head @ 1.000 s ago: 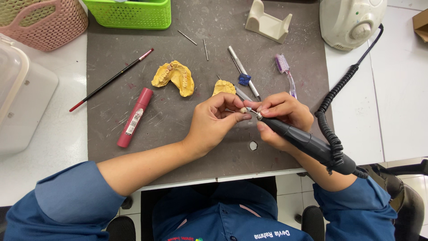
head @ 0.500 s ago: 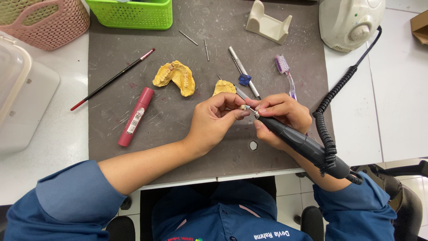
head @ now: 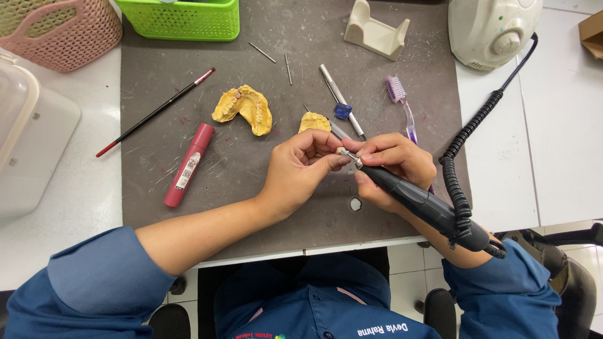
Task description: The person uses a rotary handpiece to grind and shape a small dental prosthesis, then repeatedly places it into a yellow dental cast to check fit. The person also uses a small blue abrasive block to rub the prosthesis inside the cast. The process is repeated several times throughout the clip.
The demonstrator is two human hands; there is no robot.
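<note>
My right hand [head: 392, 166] grips a black rotary handpiece [head: 427, 204], its metal tip pointing left at my left fingertips. A coiled black cord [head: 468, 141] runs from it to a white motor unit [head: 493, 28]. My left hand [head: 300, 169] pinches a small pale piece [head: 342, 151] against the tip, above the grey mat [head: 207, 188]. A yellow plaster jaw model [head: 245, 108] lies to the left, and a smaller yellow cast [head: 314, 121] sits just behind my left fingers.
On the mat lie a red tube [head: 188, 164], a thin brush [head: 154, 113], a metal tool with a blue piece [head: 342, 103], a purple toothbrush [head: 402, 103] and a beige stand [head: 375, 30]. A green basket [head: 182, 19], pink basket [head: 59, 25] and white box [head: 28, 144] stand behind and left.
Both hands stay pressed together at the same spot; the handpiece and the coiled cord shift only slightly.
</note>
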